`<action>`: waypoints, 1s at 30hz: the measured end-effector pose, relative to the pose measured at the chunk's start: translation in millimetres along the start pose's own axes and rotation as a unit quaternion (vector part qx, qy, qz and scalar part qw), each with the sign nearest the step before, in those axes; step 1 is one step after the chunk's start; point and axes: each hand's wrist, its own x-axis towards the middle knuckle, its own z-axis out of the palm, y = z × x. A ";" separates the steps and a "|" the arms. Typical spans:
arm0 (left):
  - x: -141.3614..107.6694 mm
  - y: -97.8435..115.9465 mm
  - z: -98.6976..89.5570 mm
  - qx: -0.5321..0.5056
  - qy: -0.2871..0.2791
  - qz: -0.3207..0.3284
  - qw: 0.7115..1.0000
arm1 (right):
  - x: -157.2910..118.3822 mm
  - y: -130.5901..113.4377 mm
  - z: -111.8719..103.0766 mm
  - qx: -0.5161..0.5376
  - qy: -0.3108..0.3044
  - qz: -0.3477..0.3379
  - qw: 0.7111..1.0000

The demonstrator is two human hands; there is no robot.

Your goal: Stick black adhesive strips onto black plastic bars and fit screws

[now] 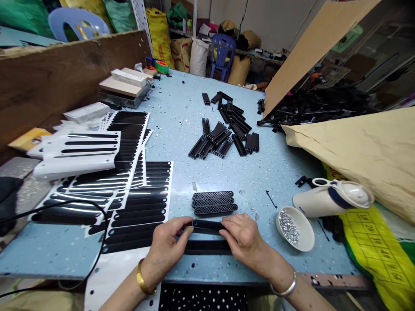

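Both of my hands grip a narrow black plastic strip [208, 226] near the table's front edge. My left hand [171, 237] pinches its left end between thumb and fingers, and my right hand [242, 233] closes on the right end. Beneath and nearer to me lies another flat black piece [207, 247], its ends partly hidden by my hands. Just beyond my fingers, several black strips with a perforated pattern [214, 203] lie side by side. To the left spread white sheets bearing black adhesive strips [142, 207].
A white bowl [304, 237] of small shiny metal parts stands at right, beside a tilted white jug [324, 201]. More black strips [223, 134] lie loosely piled farther back. A black cable [105, 224] loops across the left side. Boxes [126, 84] are stacked along the wooden board.
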 end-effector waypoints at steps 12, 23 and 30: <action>1.5 -1.4 0.2 0.002 0.001 0.028 1.000 | 2.8 -3.5 -0.4 -0.025 0.000 -0.010 1.000; 2.3 1.2 -0.8 -0.008 0.002 0.019 1.000 | 2.4 -5.5 1.6 -0.034 -0.002 -0.007 0.999; 1.8 1.6 -1.2 -0.012 -0.002 0.001 1.000 | 0.1 0.4 -0.3 0.032 0.015 0.011 0.999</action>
